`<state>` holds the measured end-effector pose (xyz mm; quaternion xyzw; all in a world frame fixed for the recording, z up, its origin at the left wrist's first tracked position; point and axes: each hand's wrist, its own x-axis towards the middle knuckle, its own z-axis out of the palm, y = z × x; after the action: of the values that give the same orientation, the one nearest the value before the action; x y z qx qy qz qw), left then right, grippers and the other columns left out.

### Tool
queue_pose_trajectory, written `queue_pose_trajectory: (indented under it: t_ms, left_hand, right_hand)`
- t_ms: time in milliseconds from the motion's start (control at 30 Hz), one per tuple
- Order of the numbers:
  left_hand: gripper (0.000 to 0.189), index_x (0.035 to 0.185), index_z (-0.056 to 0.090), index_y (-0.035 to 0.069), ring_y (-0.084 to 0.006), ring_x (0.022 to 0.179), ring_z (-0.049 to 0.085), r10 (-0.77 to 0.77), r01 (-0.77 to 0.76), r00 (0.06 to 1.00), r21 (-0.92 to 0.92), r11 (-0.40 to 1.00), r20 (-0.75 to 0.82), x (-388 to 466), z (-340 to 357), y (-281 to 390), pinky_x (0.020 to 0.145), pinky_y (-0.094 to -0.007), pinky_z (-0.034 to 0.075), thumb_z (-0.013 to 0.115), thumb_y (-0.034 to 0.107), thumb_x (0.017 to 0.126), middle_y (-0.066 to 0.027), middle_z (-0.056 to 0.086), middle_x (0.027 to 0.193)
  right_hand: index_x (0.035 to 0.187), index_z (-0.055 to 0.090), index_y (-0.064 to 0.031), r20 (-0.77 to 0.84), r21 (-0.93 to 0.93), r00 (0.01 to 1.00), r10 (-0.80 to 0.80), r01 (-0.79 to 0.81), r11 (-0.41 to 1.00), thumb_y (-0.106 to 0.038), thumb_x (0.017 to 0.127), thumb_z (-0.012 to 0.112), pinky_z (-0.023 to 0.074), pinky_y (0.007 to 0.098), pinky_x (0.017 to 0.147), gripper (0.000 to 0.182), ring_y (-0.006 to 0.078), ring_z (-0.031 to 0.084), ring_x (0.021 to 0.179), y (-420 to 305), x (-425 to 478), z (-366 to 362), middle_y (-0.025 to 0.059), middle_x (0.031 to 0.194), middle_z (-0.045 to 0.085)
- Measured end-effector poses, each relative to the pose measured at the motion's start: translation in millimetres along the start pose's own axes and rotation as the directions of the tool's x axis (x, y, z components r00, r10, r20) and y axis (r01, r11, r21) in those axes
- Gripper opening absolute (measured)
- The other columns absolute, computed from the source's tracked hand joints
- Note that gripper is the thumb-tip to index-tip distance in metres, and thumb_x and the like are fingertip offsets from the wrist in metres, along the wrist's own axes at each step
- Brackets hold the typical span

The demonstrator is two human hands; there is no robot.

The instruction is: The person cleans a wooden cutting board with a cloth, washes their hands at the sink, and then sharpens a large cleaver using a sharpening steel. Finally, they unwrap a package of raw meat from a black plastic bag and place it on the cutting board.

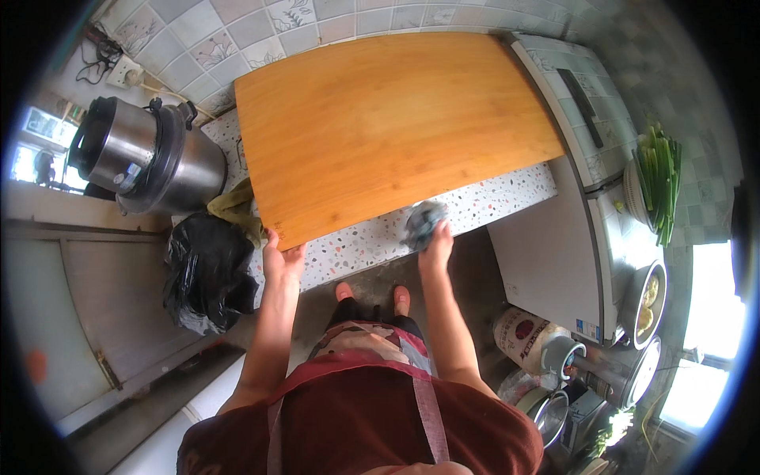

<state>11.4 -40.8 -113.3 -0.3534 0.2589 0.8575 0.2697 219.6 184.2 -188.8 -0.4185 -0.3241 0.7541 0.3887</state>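
A large wooden board (392, 130) lies over a speckled countertop (350, 255), with its near left corner at my left hand (284, 258). That hand grips the corner, thumb and fingers at the edge. My right hand (436, 243) holds a crumpled grey-green cloth (425, 224), blurred, over the strip of counter in front of the board's near edge. An olive cloth (236, 211) lies beside the board's left edge, next to a black plastic bag (209, 273) that hangs at the counter's left front.
Steel electric cookers (172, 160) stand at the left, near a power strip (126, 72). A refrigerator (546, 249) borders the board on the right. Beyond it are green onions (660, 178) and a metal bowl of food (644, 306). Pots and a printed container (528, 341) stand lower right.
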Motion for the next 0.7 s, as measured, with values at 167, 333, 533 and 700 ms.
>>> queue_pose_trajectory:
  t_ms: [167,333,533,700]
  left_hand:
    - [0.032,0.128,0.051,0.014,-0.0293,0.126,0.050,-0.009,0.010,1.000,0.022,1.000,-0.014,10,-3,1,0.103,-0.0508,0.044,0.047,0.030,0.100,-0.0082,0.052,0.135]
    - [0.032,0.127,0.052,0.015,-0.0278,0.125,0.050,-0.010,0.011,1.000,0.058,0.998,-0.021,19,-12,3,0.102,-0.0496,0.045,0.048,0.032,0.100,-0.0072,0.053,0.134]
    - [0.034,0.125,0.053,0.013,-0.0261,0.123,0.051,-0.114,0.115,0.993,0.048,0.992,-0.038,27,-24,4,0.102,-0.0469,0.044,0.050,0.034,0.099,-0.0060,0.054,0.134]
    - [0.037,0.126,0.054,0.011,-0.0255,0.123,0.051,-0.181,0.181,0.982,-0.012,0.983,-0.054,41,-34,3,0.102,-0.0467,0.044,0.051,0.035,0.098,-0.0070,0.056,0.131]
  right_hand:
    - [0.110,0.056,-0.0009,-0.245,0.075,0.959,-0.144,0.167,0.983,-0.034,0.101,0.048,0.0475,0.0309,0.071,0.035,0.0162,0.058,0.081,17,29,47,0.0053,0.094,0.061]
    - [0.094,0.059,-0.0006,-0.132,-0.079,0.986,0.104,-0.115,0.990,-0.023,0.099,0.053,0.0408,0.0267,0.059,0.024,0.0109,0.048,0.069,85,-60,104,0.0024,0.079,0.057]
    - [0.115,0.056,0.0077,0.038,-0.477,0.999,0.000,0.018,0.879,-0.016,0.096,0.055,0.0426,0.0380,0.097,0.030,0.0254,0.057,0.106,56,-107,58,0.0172,0.115,0.061]
    - [0.117,0.055,0.0131,0.419,-0.905,0.875,-0.245,0.381,-0.188,-0.017,0.090,0.056,0.0266,0.0555,0.112,0.041,0.0506,0.039,0.127,9,-13,-51,0.0352,0.128,0.048]
